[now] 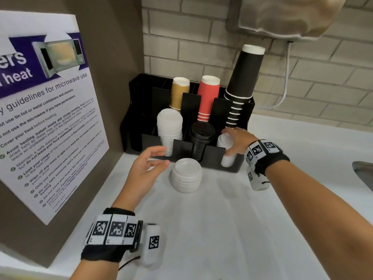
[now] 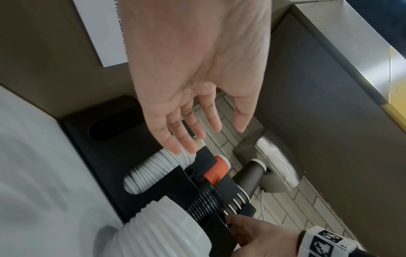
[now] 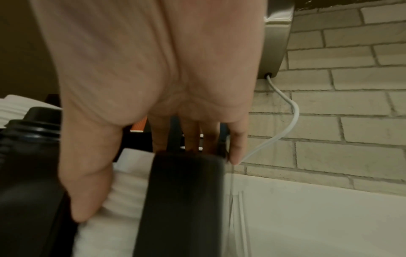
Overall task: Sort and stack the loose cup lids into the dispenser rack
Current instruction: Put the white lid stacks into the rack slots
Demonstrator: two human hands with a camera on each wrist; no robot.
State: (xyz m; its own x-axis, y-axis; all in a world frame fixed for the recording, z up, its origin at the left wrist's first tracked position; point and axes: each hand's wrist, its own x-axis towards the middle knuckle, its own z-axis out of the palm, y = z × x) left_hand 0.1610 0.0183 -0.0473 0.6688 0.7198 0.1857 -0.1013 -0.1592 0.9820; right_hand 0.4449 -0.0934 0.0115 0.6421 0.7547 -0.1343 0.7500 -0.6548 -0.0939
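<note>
Nearest, on the white worktop (image 1: 212,229): left hand (image 1: 145,170) raised off the surface, palm turned inward, fingers (image 1: 159,163) straight, spread apart and holding nothing. Just past those fingertips, to their right: a loose stack of white lids (image 1: 186,174) standing on the worktop, not touched by either hand.

Beyond the left fingertips: black dispenser rack (image 1: 181,147) set against the tiled wall (image 1: 201,29). Straight ahead of the left fingers, in the rack's front left slot: a tall leaning stack of white lids (image 1: 170,126). In the middle front slot: a stack of black lids (image 1: 201,138).

In the front right slot: right hand (image 1: 237,141) curled over a short stack of white lids (image 1: 226,142), thumb on the near side and fingers (image 3: 238,147) reaching down behind, against the rack's end wall. Grip on that stack apparent from the head view; right wrist view blurred.

Behind the right fingers, in the back row: black cups (image 1: 245,77) stacked upside down, then red cups (image 1: 207,98), then tan cups (image 1: 179,93) toward the left.

Left of the left hand: a microwave notice (image 1: 46,110) on the side panel.
</note>
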